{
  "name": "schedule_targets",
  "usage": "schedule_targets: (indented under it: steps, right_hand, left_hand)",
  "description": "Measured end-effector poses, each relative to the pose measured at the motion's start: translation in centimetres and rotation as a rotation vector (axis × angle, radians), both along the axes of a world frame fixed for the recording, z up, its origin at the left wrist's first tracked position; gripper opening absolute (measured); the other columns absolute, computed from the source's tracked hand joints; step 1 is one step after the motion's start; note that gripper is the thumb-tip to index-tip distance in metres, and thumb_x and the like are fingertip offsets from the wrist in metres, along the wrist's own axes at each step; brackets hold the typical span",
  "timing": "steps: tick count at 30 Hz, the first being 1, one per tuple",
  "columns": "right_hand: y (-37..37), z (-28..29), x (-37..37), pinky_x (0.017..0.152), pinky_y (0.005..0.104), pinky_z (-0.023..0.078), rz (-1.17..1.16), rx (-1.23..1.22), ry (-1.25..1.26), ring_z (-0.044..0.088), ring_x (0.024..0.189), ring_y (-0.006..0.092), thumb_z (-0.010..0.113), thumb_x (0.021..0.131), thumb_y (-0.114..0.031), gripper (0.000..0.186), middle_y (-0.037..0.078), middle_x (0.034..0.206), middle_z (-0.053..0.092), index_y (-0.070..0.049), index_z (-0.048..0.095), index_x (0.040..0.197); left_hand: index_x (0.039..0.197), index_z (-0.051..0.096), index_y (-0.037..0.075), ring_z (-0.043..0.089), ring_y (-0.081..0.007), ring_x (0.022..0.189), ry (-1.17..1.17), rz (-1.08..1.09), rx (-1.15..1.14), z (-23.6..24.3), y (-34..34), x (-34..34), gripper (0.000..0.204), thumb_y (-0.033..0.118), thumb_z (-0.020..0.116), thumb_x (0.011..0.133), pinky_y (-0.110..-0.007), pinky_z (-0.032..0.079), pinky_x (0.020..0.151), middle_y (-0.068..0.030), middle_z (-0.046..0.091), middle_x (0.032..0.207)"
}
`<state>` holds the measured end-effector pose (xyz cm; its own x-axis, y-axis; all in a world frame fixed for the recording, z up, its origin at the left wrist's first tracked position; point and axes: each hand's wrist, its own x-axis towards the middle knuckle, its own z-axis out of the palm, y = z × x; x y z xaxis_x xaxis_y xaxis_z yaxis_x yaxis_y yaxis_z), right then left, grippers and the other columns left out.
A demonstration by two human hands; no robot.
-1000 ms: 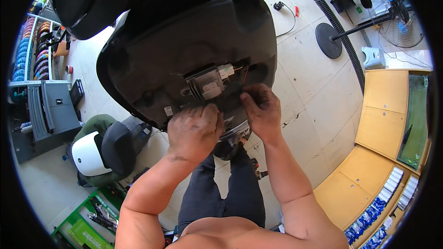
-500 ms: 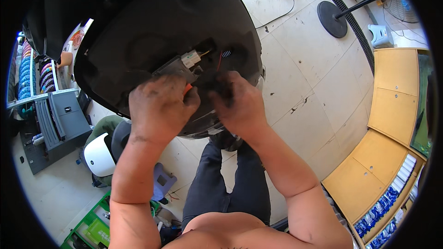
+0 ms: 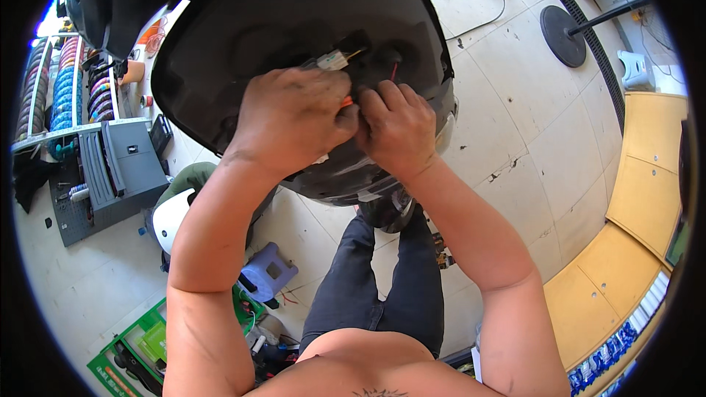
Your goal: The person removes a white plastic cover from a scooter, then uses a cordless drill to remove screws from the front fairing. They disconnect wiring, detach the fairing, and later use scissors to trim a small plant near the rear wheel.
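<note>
My left hand (image 3: 294,121) is closed over the large dark panel (image 3: 265,26), its thumb and fingers pressed together around a small orange piece (image 3: 347,101). A white wire connector (image 3: 332,60) with a yellow wire sticks out just beyond its knuckles. Close beside it, my right hand (image 3: 398,131) has its fingers curled in. A thin red wire (image 3: 394,72) runs from a recess in the panel down to those fingers. What the right fingertips pinch is hidden. Below the hands lies the panel's glossy rounded edge.
At left stand a grey case (image 3: 132,158) and a rack of coiled tubing (image 3: 68,88). A white helmet-like shell (image 3: 173,220), a purple stool (image 3: 268,272) and a green tray (image 3: 136,345) lie lower left. Yellow cabinets (image 3: 643,169) line the right; a black round stand base (image 3: 563,37) is farther back.
The view has shifted, so the surroundings sit farther right. My hands have come closer together, and my left hand now covers most of the grey part seen beside the white connector.
</note>
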<state>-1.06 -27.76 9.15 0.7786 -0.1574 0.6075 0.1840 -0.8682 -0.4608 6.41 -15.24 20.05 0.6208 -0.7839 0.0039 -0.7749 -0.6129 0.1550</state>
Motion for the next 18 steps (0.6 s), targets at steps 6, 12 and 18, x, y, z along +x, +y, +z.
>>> schedule_targets:
  steps: [6, 12, 18]
  right_hand:
    - [0.6, -1.0, 0.8, 0.056, 0.0383, 0.048, -0.054, 0.085, -0.065, 0.056, 0.065, 0.0278, 0.068, 0.07, -0.015, 0.018, 0.007, 0.073, 0.052, -0.01, 0.052, 0.076]
    - [0.8, -0.6, 0.0, 0.054, 0.0404, 0.045, -0.068, 0.22, 0.0, 0.055, 0.062, 0.0325, 0.068, 0.078, -0.008, 0.015, 0.011, 0.068, 0.053, -0.006, 0.053, 0.077]
    - [-0.2, 0.6, -0.2, 0.055, 0.0329, 0.043, 0.024, 0.633, 0.14, 0.054, 0.062, 0.0272, 0.071, 0.079, -0.005, 0.015, 0.011, 0.072, 0.055, 0.0, 0.058, 0.085]
  left_hand:
    - [0.077, 0.06, 0.007, 0.062, -0.0299, 0.07, -0.065, -0.092, -0.158, -0.8, -0.2, 1.0, 0.021, 0.025, 0.069, 0.072, -0.039, 0.05, 0.062, -0.0087, 0.06, 0.071]
    - [0.085, 0.065, 0.006, 0.062, -0.0248, 0.063, 0.225, 0.07, -0.529, 0.6, 2.5, 0.4, 0.014, 0.016, 0.071, 0.078, -0.034, 0.049, 0.058, -0.0086, 0.063, 0.072]
    - [0.095, 0.068, 0.003, 0.051, -0.0061, 0.057, 0.512, 0.439, -0.72, -4.9, 9.3, -6.4, 0.014, 0.007, 0.068, 0.081, -0.024, 0.04, 0.052, -0.0031, 0.061, 0.068]
